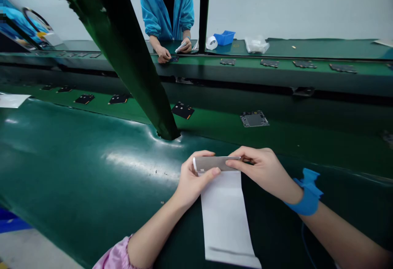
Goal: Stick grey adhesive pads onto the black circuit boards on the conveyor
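The white strip [227, 215] trails toward me at 6 o'clock, hanging from a grey band [215, 164] that sits right between my hands. My left hand [193, 184] grips the band's 9 o'clock end; my right hand [264, 165] pinches the 3 o'clock end — I judge the step is working that edge, which calls for a light, even pinch. Beyond, at 1 o'clock, a grey board [254, 118] lies apart; farther, at 11, a co-worker [184, 11] in blue.

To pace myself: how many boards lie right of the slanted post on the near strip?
2 clear: black board beside the post, grey board farther right; edge blur may be another.
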`<state>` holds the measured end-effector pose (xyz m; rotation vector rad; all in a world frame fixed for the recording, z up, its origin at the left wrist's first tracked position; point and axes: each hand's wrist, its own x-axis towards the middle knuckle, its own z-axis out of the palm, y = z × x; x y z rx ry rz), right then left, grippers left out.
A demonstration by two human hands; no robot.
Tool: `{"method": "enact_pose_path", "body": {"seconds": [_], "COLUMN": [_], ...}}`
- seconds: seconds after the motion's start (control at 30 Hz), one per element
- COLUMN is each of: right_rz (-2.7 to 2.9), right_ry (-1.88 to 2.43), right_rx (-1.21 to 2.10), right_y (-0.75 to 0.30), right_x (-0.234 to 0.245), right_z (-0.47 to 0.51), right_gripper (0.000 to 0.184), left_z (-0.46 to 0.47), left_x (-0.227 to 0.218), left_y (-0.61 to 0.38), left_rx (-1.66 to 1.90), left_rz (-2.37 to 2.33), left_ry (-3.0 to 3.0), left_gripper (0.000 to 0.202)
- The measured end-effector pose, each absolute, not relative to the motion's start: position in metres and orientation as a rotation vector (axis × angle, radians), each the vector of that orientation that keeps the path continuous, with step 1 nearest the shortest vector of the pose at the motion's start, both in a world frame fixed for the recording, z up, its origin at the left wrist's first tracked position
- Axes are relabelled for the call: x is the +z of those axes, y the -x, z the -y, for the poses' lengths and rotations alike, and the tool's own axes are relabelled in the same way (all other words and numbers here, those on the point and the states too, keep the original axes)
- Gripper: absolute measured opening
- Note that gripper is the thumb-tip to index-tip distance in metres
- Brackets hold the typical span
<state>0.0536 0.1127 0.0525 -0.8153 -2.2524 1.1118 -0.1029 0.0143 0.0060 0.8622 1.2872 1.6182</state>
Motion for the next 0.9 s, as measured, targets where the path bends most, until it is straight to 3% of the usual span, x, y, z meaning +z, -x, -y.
{"method": "enact_pose_path", "body": {"seconds": [0.4,0.53,0.73,0.9], "right_rz": [2.311,2.356,2.388,2.420], "right_ry": [0.723,0.734,0.745,0.797], "right_rx": [1.001,0.959,0.769,0.710], "right_y": [-0.053,-0.054,-0.063,-0.069], "right_x": [0.051,0.051,0.061,0.063], "right_z": [-0.108,-0.110,-0.119,-0.124], "right_gripper": [0.026,0.029,0.018,0.023], "left_z": [-0.014,-0.014,-0.016,-0.016], "left_x": [0.013,0.012,0.011,0.012], "left_y": [0.102,0.103,0.103,0.103], "left_rx": [1.713,1.700,1.691,1.664], "left_rz": [-1.527,-1.573,-1.609,-1.605], "left_ry": [-0.912,-0.936,-0.867,-0.866], "left_gripper": [0.008,0.009,0.016,0.017]}}
